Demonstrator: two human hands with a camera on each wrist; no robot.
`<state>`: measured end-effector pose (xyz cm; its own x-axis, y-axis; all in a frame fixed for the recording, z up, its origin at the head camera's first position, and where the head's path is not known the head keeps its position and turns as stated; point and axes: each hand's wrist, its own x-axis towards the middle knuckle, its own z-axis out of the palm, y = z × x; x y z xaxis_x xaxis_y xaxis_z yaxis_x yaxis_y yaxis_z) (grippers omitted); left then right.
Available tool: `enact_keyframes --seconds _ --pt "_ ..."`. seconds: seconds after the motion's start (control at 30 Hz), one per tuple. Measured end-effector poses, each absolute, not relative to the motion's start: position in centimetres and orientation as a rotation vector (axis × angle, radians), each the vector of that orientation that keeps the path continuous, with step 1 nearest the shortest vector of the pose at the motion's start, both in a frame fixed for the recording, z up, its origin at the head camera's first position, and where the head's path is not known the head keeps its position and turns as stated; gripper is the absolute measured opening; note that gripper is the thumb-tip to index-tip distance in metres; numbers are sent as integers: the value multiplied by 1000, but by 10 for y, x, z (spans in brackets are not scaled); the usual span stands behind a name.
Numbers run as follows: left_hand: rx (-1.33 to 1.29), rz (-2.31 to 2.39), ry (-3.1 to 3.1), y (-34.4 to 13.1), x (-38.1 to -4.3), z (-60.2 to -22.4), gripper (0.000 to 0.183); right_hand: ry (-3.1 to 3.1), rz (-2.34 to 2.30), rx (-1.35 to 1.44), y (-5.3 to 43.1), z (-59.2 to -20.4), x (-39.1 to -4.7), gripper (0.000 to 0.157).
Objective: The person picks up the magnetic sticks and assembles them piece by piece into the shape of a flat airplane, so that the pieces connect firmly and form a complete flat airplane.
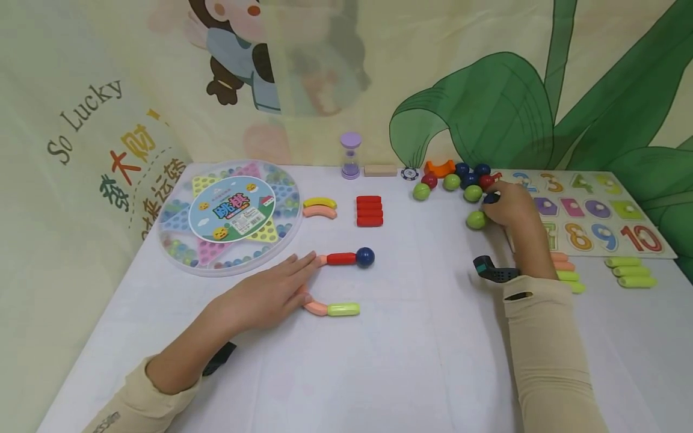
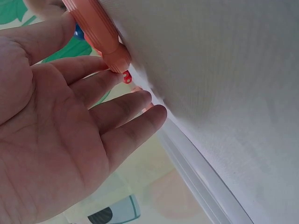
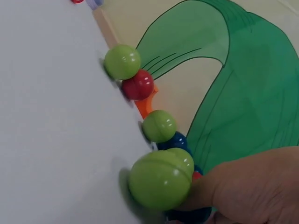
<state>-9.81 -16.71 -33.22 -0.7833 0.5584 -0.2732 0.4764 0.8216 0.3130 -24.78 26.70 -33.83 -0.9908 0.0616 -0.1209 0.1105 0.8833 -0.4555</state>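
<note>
My left hand (image 1: 265, 294) lies with straight fingers against a chain of joined plastic pieces. Its curved pink piece (image 1: 316, 308) shows past the fingertips, joined to a ribbed light-green rod (image 1: 343, 309). On the upper branch, a red rod (image 1: 341, 258) ends in a dark blue ball (image 1: 365, 257). The fingers hide the chain's left part; a ribbed pink piece (image 2: 96, 25) stands by them in the left wrist view. Among the balls at the back right, my right hand (image 1: 514, 204) pinches another dark blue ball (image 1: 491, 198), partly hidden by the fingers. A green ball (image 3: 161, 181) sits beside the thumb.
A round marble board (image 1: 233, 209) stands at left, near yellow and pink curved pieces (image 1: 319, 211) and several red rods (image 1: 370, 211). A purple sand timer (image 1: 351, 156) stands at the back. A number puzzle board (image 1: 601, 210) and light-green rods (image 1: 631, 272) lie at right.
</note>
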Motion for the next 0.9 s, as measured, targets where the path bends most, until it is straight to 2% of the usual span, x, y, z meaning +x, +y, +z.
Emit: enact_keyframes --seconds 0.13,0.3,0.4,0.5,0.57,0.67,0.8,0.9 --pt "783 310 2655 -166 -99 -332 62 2970 -713 167 267 -336 -247 43" --pt "784 309 2656 -166 -100 -333 62 2936 -582 137 265 -312 -234 47" --pt "790 307 2658 -166 -100 -333 62 2881 -455 -33 252 -294 -223 50" --pt "791 299 2653 -166 -100 -334 62 2817 -426 -325 222 -286 -207 43" --pt "790 293 2651 -166 -100 -334 62 2777 -435 -554 196 -291 -191 35" --pt "778 289 2651 -166 -99 -332 62 2670 -481 -814 153 -310 -162 31" --pt "754 294 2657 -167 -98 -331 62 2533 -579 -945 113 -337 -128 30" --pt "745 299 2660 -166 -98 -333 63 2495 -662 -1001 97 -349 -115 28"
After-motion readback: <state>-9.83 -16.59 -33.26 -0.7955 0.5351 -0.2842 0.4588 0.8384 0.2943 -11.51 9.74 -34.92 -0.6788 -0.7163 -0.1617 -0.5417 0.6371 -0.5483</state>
